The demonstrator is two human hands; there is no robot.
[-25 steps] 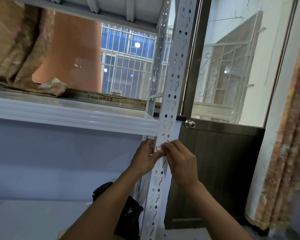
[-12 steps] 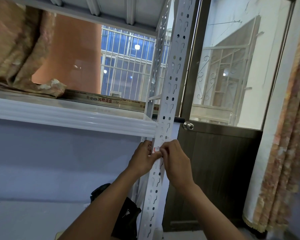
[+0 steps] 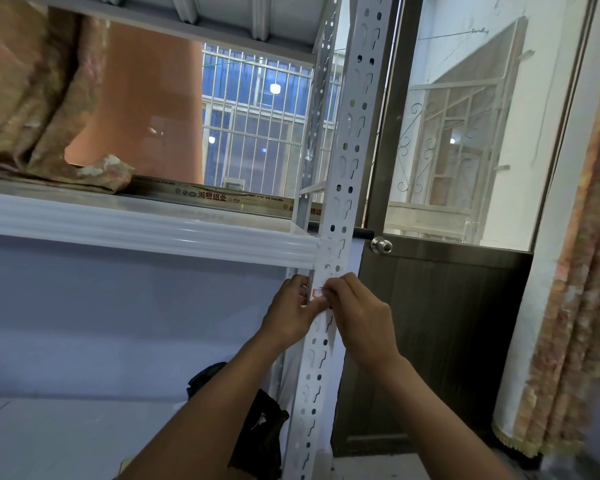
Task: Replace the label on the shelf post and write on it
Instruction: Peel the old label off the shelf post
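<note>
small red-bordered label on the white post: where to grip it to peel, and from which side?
Pinch the small red-bordered white label at its exposed left edge, coming from the post's front. It lies flat on the white perforated steel post, so only an edge lifts. Both hands already pinch there.

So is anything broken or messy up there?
Nothing looks broken. The only untidy bit is the patterned cloth, heaped and crumpled on the shelf. Both hands pinch a small label on the shelf post.
</note>
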